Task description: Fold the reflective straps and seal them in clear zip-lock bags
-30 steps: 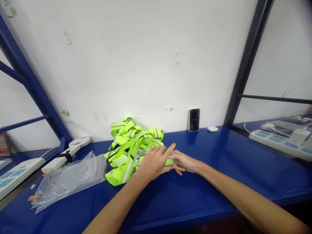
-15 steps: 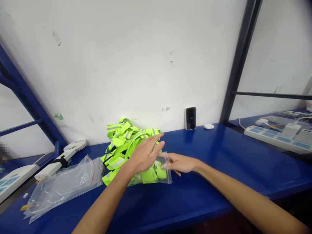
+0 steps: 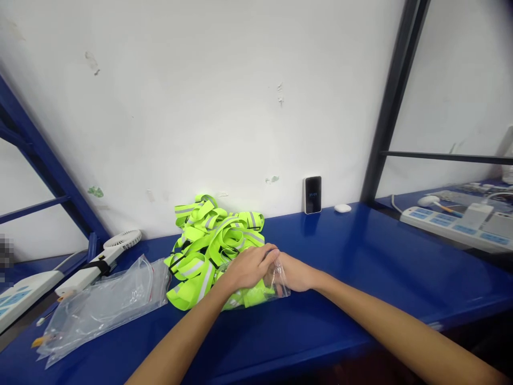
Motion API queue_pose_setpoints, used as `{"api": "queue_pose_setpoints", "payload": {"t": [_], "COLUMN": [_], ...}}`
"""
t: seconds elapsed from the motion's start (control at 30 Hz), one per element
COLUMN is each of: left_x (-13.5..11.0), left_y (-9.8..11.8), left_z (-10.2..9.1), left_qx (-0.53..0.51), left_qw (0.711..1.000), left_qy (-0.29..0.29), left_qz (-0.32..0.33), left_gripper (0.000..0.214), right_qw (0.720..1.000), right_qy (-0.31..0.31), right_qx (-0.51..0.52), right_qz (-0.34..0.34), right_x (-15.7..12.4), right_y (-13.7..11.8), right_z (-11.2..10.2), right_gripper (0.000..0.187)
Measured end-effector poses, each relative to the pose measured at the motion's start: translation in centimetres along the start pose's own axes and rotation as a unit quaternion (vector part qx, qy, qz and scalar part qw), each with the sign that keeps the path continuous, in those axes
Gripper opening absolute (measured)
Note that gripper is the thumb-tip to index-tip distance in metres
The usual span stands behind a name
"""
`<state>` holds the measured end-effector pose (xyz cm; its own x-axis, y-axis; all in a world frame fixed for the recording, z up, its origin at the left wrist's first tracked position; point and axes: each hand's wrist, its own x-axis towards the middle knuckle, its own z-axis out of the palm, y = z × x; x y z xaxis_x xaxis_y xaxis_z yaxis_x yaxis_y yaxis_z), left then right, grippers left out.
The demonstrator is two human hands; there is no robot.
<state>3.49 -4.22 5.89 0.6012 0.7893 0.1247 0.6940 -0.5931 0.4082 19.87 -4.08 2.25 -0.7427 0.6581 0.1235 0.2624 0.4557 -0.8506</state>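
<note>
Left hand [image 3: 250, 266] lowered, meets right hand [image 3: 295, 274] (pinching bag [image 3: 282, 286]).

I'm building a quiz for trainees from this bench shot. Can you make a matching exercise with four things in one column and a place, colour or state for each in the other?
Things
1. phone
2. fan
3. filled bag
4. straps

Descriptions
A. white, lying at the far left
B. held by the left hand and right hand
C. neon yellow, in a heap
D. dark, standing upright at the back

Pairs: 1-D, 2-A, 3-B, 4-C

neon-yellow straps [image 3: 212, 235] grey-striped, blue bench [image 3: 360, 267], seemingly clear bag [image 3: 280, 280]
</note>
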Motion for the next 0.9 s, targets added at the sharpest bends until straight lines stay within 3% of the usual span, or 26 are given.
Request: {"api": "queue_pose_setpoints", "payload": {"t": [0.17, 0.27, 0.33, 0.43, 0.57, 0.7, 0.8, 0.9], "left_x": [-0.3, -0.4, -0.4, -0.2, 0.1, 0.3, 0.1, -0.1], "left_y": [-0.4, -0.9, -1.3, -1.4, -1.0, -0.8, -1.1, -1.4], "left_z": [-0.2, 0.2, 0.6, 1.1, 1.5, 1.5, 1.4, 1.4], "left_qx": [0.021, 0.075, 0.12, 0.161, 0.17, 0.188, 0.195, 0.176], "left_qw": [0.999, 0.995, 0.99, 0.984, 0.981, 0.977, 0.977, 0.981], "left_qy": [-0.005, 0.001, 0.001, 0.001, -0.002, -0.029, -0.024, -0.011], "left_qz": [-0.045, -0.071, -0.077, -0.078, -0.089, -0.098, -0.088, -0.083], "left_gripper": [0.059, 0.053, 0.05, 0.045, 0.037, 0.033, 0.031, 0.028], "right_qw": [0.997, 0.982, 0.963, 0.955, 0.976, 0.976, 0.972, 0.979], "right_qy": [-0.077, -0.146, -0.15, -0.103, -0.063, 0.003, 0.069, 0.103], "right_qx": [0.024, 0.089, 0.168, 0.201, 0.09, -0.047, -0.13, -0.106], "right_qz": [0.003, 0.078, 0.149, 0.193, 0.189, 0.212, 0.183, 0.141], "right_x": [-0.2, -0.5, -0.9, -1.3, -1.4, -1.1, -0.8, -0.6], "right_y": [-0.2, 0.2, 0.5, 0.7, 0.6, 0.7, 0.7, 0.6], "right_z": [-1.2, -3.0, -4.2, -5.2, -5.1, -4.2, -3.3, -2.8], "right_gripper": [0.017, 0.029, 0.045, 0.057, 0.034, 0.027, 0.024, 0.024]}}
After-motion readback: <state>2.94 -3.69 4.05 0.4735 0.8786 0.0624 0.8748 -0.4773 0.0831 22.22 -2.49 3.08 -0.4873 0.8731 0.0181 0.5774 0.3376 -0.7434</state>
